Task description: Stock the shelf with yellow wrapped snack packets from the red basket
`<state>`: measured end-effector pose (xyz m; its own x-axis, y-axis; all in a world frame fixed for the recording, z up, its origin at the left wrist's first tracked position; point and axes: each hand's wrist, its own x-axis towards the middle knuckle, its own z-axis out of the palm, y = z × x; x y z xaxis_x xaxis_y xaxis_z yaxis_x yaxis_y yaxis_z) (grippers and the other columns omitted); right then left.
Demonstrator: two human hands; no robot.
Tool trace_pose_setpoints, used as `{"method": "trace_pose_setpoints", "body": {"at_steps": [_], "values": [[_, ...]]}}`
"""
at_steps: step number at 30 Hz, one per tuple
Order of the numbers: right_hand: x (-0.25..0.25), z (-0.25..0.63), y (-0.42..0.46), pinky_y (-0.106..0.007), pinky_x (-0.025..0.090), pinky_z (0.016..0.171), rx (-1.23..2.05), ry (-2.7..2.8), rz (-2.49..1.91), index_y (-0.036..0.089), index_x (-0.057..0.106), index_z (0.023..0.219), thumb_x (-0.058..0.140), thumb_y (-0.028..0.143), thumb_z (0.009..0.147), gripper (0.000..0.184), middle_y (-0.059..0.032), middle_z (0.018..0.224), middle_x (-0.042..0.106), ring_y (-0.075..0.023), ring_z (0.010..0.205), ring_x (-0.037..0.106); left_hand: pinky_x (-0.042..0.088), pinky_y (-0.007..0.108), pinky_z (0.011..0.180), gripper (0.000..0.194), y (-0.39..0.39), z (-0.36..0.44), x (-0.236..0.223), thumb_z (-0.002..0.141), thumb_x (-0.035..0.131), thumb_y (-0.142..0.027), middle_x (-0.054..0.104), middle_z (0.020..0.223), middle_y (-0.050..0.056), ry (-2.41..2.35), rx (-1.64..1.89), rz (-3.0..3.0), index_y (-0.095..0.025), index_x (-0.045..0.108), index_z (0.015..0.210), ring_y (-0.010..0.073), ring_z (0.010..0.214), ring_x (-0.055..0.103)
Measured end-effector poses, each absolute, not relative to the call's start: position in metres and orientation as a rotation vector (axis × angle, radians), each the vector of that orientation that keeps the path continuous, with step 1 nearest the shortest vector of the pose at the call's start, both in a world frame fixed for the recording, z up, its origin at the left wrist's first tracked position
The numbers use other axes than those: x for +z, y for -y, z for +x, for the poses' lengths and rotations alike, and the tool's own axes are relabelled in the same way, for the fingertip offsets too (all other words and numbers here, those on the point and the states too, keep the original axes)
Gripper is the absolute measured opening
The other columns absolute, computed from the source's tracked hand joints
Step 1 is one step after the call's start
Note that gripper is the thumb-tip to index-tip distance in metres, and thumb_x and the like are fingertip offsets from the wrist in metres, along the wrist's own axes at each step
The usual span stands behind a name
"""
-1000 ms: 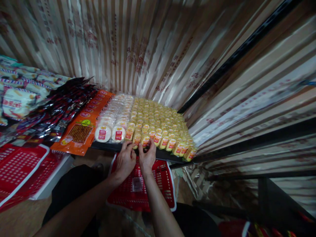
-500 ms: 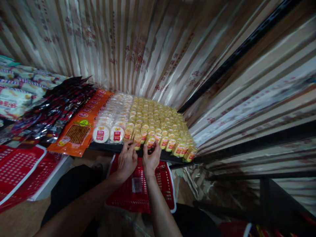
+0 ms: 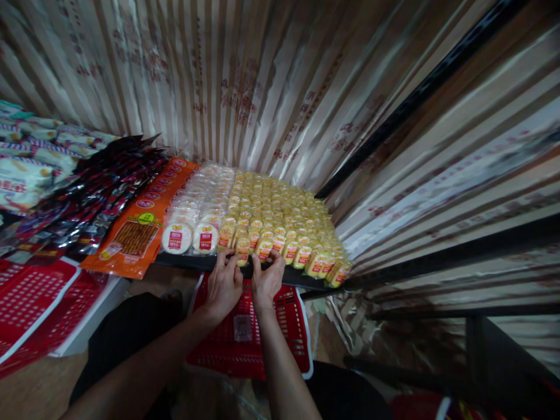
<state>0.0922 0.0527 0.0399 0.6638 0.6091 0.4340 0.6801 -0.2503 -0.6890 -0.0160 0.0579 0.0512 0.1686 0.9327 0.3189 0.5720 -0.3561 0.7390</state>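
Observation:
Several rows of small yellow wrapped snack packets (image 3: 280, 201) stand packed on a black shelf (image 3: 199, 262). My left hand (image 3: 225, 281) is at the front edge, its thumb and fingers closed about a front packet (image 3: 242, 249). Just to its right, my right hand (image 3: 267, 282) pinches another yellow packet (image 3: 263, 248) between thumb and fingers. The fingertips partly cover the lower ends of both packets. Left of the yellow rows are clear-wrapped white round rice crackers (image 3: 177, 238) with red labels.
An orange bag of snack sticks (image 3: 131, 236), dark shiny packets (image 3: 102, 192) and white bags (image 3: 21, 181) fill the shelf's left. Red baskets (image 3: 227, 356) sit below. Striped sheeting (image 3: 219, 70) hangs behind; a black metal post (image 3: 420, 96) slants at right.
My right hand has shifted very slightly left with the packet at its fingertips. Otherwise both hands stay at the front row, and the view has moved only a little.

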Motion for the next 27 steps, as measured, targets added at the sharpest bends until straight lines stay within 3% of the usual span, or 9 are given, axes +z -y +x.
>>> {"method": "trace_pose_setpoints", "body": {"at_steps": [10, 14, 19, 27], "values": [[0.039, 0.095, -0.046, -0.034, 0.045, 0.074, -0.089, 1.023, -1.841, 0.012, 0.047, 0.114, 0.056, 0.048, 0.077, 0.052, -0.0148, 0.105, 0.051, -0.0222, 0.094, 0.049, 0.052, 0.029, 0.075, 0.031, -0.056, -0.015, 0.051, 0.077, 0.043, -0.008, 0.047, 0.109, 0.008, -1.44, 1.047, 1.992, -0.018, 0.058, 0.102, 0.0164, 0.088, 0.057], [0.035, 0.092, -0.039, -0.033, 0.046, 0.071, -0.12, 1.064, -1.799, 0.015, 0.05, 0.108, 0.053, 0.044, 0.08, 0.041, -0.0142, 0.107, 0.05, -0.0225, 0.101, 0.047, 0.051, 0.026, 0.074, 0.033, -0.053, -0.015, 0.051, 0.076, 0.045, -0.007, 0.046, 0.11, 0.006, -1.444, 1.025, 2.004, -0.02, 0.057, 0.103, 0.0145, 0.089, 0.057], [0.029, 0.081, -0.027, -0.036, 0.045, 0.081, -0.136, 1.142, -1.757, 0.017, 0.055, 0.098, 0.05, 0.036, 0.085, 0.024, -0.0098, 0.101, 0.05, -0.0196, 0.097, 0.049, 0.051, 0.029, 0.079, 0.035, -0.053, -0.014, 0.049, 0.077, 0.042, -0.007, 0.046, 0.112, 0.008, -1.428, 1.009, 1.99, -0.019, 0.058, 0.106, 0.0144, 0.087, 0.056], [0.021, 0.059, -0.005, -0.038, 0.043, 0.086, -0.062, 1.252, -1.705, 0.02, 0.05, 0.102, 0.041, 0.022, 0.09, 0.016, -0.0081, 0.098, 0.051, -0.0198, 0.098, 0.049, 0.049, 0.035, 0.086, 0.04, -0.057, -0.016, 0.05, 0.077, 0.04, -0.005, 0.045, 0.115, 0.013, -1.38, 1.03, 2.027, -0.013, 0.058, 0.112, 0.0217, 0.095, 0.055]]}}
